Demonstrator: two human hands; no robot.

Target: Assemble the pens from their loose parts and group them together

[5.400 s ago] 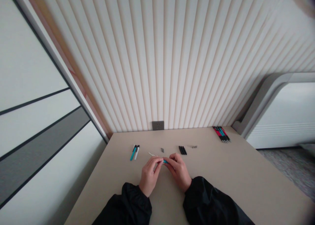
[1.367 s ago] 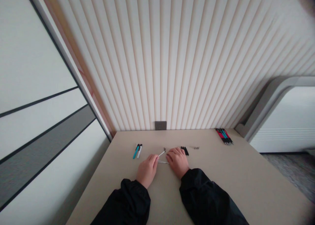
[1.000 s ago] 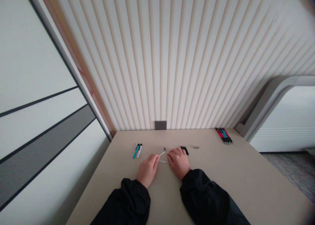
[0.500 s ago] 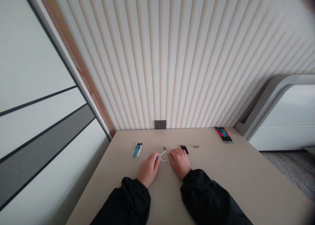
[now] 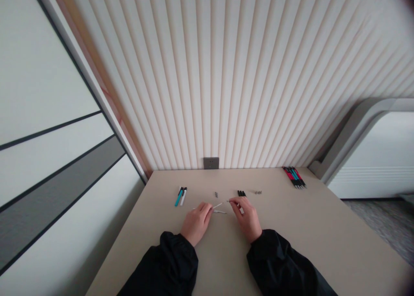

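My left hand is closed in a pinch on a thin white pen refill, whose free end points up and to the right. Below it on the table lies another thin white refill, partly hidden by my left hand. Across a small gap, my right hand pinches a tiny greyish piece, possibly a spring, between thumb and forefinger. Just behind the right hand are several black pen grips, partly covered by it. Small metallic pieces lie beyond the gap between the hands.
Two pen barrels, one teal and one white, lie at left on the beige table. More small metallic pieces sit right of centre. Several pens lie at the far right, near the ribbed wall with its socket.
My right hand has moved right, away from the left, and now shows a small piece at its fingertips. The refill in my left hand has tilted flatter.
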